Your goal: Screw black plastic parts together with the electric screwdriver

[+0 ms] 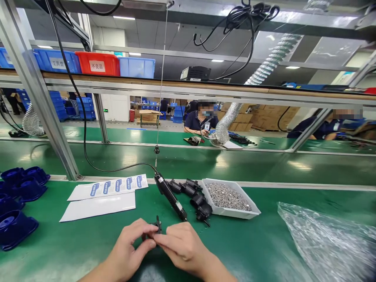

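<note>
Fingers [140, 228] of the left hand [125, 250] pinch a small black part [159, 224], thumb below and index above, right there at the near middle of the green surface [249, 252]! In comes the right hand [186, 246], its fingers curled, the index tip up against that same piece; whether they grip it or merely press, I can't tell from where I stand, since the hands cover most of it. Just beyond, a black electric screwdriver [170, 197] slants down to the right, its upper end on a thin line [160, 102] and a black cord [85, 129]. Right beside it, a cluster of black housings [198, 199], and next to those a white tray [254, 213] loaded with small metal screws [227, 197]! Over on the left, a label sheet with blue print [117, 186] overlaps a plain white sheet [100, 206], with dark blue cup-like pieces [18, 229] further out. Far right, crumpled clear plastic [329, 239]. And across the way, a masked co-worker [201, 119] sits at another green surface!
</note>
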Available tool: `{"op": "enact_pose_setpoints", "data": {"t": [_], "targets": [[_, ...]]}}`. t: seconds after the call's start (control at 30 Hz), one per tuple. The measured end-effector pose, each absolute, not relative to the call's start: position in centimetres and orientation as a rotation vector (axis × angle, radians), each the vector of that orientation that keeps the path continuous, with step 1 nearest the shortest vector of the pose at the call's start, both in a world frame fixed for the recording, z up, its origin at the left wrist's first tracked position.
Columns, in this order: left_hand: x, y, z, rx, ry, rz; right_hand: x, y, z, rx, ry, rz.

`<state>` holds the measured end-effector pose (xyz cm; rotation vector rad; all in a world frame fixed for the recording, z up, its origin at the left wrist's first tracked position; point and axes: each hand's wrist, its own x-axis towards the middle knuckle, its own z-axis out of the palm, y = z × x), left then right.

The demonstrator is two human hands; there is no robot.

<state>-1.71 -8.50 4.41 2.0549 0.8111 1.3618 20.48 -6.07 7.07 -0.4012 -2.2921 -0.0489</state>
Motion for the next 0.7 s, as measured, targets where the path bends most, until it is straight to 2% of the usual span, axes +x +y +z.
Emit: {"op": "enact_pose_setpoints", "data": {"t": [0.07, 0.13, 0.23, 0.33, 0.43, 0.7], "targets": [[-2.0, -8.5, 4.6, 1.963, 0.870, 1.262, 20.4, -6.0, 6.8, -0.429, -2.331, 0.137], [-2.3, -8.2, 4.8, 1.867, 0.931, 1.193, 20.4, -5.8, 6.8, -0.543, -2.232, 0.517], [-2.6, -7.3, 4.9, 1.768, 1.041, 1.197, 20.4, -4.7, 7.0, -0.806, -1.566, 1.248], [-2.8, -6.1, 4.3, 1.680, 1.167, 1.262, 20.8, -3.1, 7.1, -0.857, -0.840, 1.692], [-2.7, -5.3, 3.4, 1.631, 1.227, 1.249, 21.2, -2.1, 6.9, -0.780, -0.557, 1.841], [-2.2, -5.2, 2.7, 1.694, 1.199, 1.249, 22.1, -1.9, 7.0, -0.692, -0.484, 1.791]]}}
